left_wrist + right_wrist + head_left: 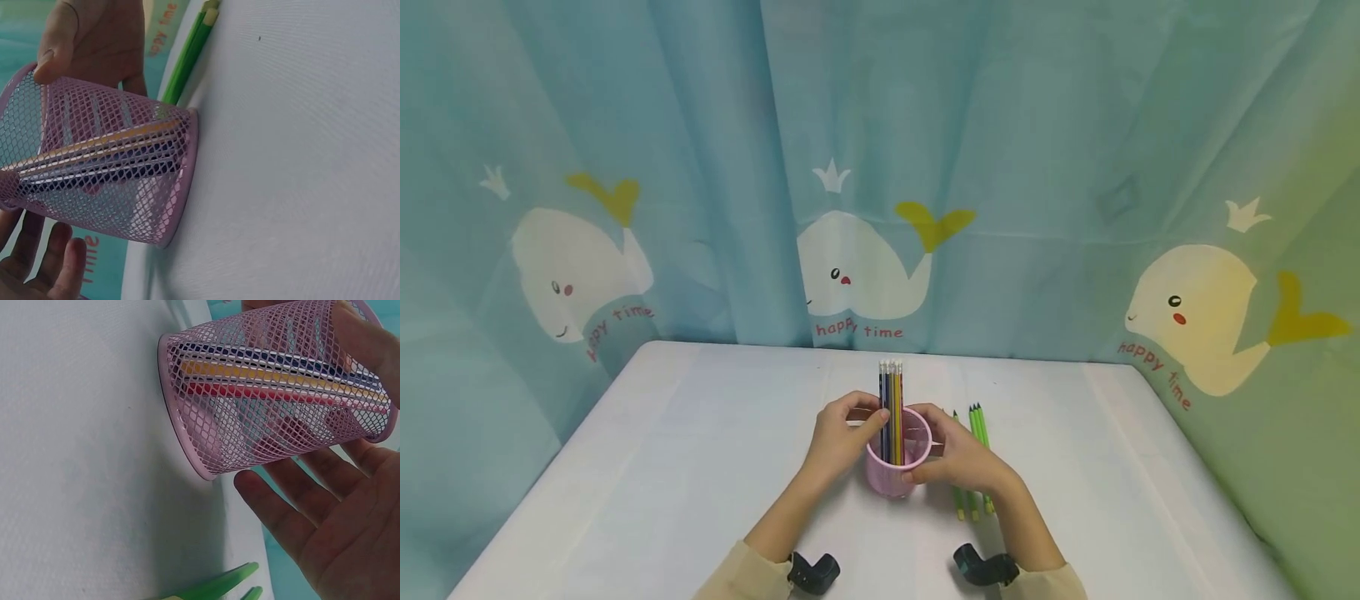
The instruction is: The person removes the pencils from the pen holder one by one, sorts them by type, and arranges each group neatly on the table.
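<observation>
A pink mesh pencil cup (889, 480) stands in front of the person. Several pencils (892, 390) rise upright from it, with pale eraser ends on top. The left hand (837, 435) pinches this bundle, its thumb across the front. In the left wrist view the pencils' lower ends show through the mesh, close to the base. The right hand (962, 454) grips the cup from the right, thumb near the front of the rim. Its fingers (275, 503) spread along the cup's far side in the right wrist view.
Several green pencils (977, 425) lie on the white table (700, 467), partly behind the right hand and forearm. A blue-green curtain (1037, 167) with whale prints hangs behind the table. Black wrist devices (815, 575) sit on both wrists.
</observation>
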Motion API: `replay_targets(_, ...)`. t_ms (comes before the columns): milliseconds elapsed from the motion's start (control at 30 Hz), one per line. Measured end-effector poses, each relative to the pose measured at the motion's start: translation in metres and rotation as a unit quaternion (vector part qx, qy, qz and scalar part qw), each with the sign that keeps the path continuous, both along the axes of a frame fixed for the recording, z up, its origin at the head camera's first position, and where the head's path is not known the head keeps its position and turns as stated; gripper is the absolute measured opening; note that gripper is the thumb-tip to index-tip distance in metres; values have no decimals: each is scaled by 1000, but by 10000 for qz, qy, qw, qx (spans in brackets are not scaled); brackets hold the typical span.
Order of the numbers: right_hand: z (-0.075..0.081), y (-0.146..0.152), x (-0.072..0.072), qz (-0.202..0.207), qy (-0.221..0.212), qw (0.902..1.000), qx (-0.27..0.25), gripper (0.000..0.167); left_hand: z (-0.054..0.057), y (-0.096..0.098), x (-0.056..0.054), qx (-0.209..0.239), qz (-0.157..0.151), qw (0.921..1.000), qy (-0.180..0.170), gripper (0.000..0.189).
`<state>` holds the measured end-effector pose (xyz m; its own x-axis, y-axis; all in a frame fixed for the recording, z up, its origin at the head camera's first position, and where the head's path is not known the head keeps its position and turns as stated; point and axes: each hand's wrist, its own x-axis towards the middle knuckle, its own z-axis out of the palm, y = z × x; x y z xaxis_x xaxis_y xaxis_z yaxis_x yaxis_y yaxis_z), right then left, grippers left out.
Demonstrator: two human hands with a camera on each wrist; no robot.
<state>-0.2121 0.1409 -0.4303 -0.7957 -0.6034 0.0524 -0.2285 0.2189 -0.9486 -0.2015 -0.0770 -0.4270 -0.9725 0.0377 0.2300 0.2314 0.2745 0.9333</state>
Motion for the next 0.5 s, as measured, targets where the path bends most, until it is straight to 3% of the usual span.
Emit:
replay_targets(167, 1, -3, 0, 29, -10, 10000, -62, 82, 5, -4, 1, 244, 21, 9997, 53, 14)
replay_targets(500, -2, -2, -2, -53, 7, 10000, 29, 82, 28, -13, 5, 599, -36, 9982, 41, 16)
